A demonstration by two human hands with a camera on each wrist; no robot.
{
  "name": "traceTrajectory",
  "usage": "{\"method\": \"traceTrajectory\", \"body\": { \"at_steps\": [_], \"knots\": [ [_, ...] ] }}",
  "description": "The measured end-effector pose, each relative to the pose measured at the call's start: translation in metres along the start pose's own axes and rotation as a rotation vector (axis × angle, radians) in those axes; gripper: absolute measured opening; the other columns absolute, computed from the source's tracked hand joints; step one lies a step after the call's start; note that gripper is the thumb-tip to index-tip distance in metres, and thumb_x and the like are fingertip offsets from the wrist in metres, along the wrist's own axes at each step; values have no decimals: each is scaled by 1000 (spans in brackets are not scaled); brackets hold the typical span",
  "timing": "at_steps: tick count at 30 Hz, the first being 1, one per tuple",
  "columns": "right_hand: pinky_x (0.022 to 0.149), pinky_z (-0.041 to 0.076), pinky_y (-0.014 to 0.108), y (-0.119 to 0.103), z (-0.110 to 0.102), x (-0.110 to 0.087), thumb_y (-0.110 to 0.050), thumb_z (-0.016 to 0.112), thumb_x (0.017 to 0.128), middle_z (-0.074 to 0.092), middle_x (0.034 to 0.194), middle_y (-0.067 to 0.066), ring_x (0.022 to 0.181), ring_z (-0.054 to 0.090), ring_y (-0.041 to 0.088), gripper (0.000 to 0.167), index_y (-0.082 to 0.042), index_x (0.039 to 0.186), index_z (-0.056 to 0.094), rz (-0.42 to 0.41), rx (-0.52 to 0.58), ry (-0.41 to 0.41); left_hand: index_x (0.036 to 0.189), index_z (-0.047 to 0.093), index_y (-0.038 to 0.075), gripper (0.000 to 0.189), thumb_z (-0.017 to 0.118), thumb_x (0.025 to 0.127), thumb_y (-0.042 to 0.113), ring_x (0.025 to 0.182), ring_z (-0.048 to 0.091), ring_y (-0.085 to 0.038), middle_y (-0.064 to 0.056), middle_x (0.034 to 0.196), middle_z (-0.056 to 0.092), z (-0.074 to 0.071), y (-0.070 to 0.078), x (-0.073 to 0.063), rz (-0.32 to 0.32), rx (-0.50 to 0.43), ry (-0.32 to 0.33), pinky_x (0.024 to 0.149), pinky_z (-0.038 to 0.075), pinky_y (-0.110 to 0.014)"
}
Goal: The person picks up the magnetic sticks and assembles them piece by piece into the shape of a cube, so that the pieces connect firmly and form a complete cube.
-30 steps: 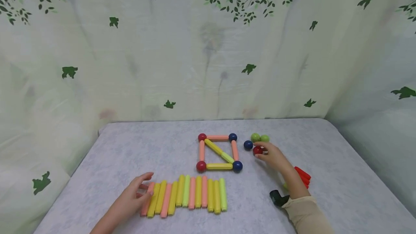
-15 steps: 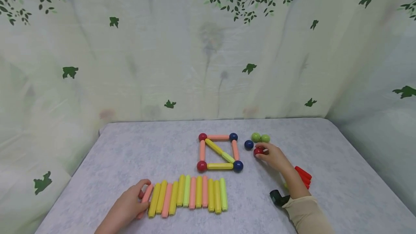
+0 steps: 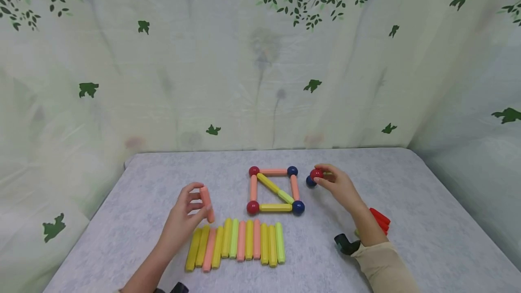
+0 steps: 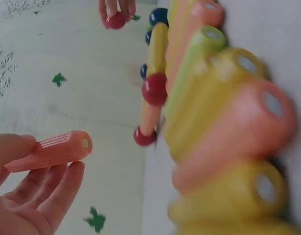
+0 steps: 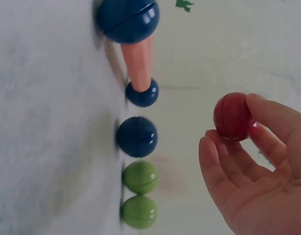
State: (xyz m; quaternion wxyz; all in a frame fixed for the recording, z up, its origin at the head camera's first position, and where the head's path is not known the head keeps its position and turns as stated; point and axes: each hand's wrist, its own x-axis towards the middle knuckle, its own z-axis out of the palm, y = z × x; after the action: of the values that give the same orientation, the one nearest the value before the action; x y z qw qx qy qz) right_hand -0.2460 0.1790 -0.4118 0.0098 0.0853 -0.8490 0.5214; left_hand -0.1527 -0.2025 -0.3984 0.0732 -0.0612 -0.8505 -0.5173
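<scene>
With left hand (image 3: 184,217) part-curled, pinching pink stick (image 3: 206,200), just lifted, lower left of centre; with right hand (image 3: 339,189) loosely pinching red ball (image 3: 316,174), newly raised, lower right, leaving both off the table (image 3: 163,180).

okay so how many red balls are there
3. One red ball is in the right hand; the far red ball and near red ball form the left corners of the stick frame. I see no others, though some could be hidden.
</scene>
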Motion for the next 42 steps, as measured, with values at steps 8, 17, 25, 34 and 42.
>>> {"method": "traceTrajectory", "body": {
  "at_steps": [8,17,25,34,42],
  "knots": [
    [78,49,37,-17,13,0,-18,65,84,53,117,11,98,55,28,42,-8,123,51,-77,19,-14,125,36,17,51,64,83,11,100,52,-21,-9,109,56,42,12,32,141,-194,-1,81,47,-33],
    [77,49,34,-34,29,2,-14,63,85,54,115,11,95,56,25,39,-6,122,52,-175,72,-60,119,47,9,42,65,82,4,96,55,-23,-7,106,57,79,11,48,175,-162,-2,79,48,-36],
    [83,46,34,-63,47,-3,-9,62,84,53,115,14,99,54,26,40,0,121,50,-232,124,-110,120,49,5,40,64,83,4,95,55,-20,-3,105,57,92,4,48,137,-101,-42,77,49,-35],
    [86,44,34,-107,67,-11,0,60,84,53,112,19,103,53,30,37,8,117,48,-311,192,-163,127,41,12,51,64,82,5,97,55,-19,-6,110,56,92,7,50,159,-166,-17,80,48,-33],
    [85,45,30,-97,91,4,-3,61,84,54,112,15,100,55,27,35,3,117,50,-378,267,-241,130,35,1,55,62,82,-3,98,54,-28,-16,108,58,81,39,41,185,-217,-46,83,45,-41]
  ]
}}
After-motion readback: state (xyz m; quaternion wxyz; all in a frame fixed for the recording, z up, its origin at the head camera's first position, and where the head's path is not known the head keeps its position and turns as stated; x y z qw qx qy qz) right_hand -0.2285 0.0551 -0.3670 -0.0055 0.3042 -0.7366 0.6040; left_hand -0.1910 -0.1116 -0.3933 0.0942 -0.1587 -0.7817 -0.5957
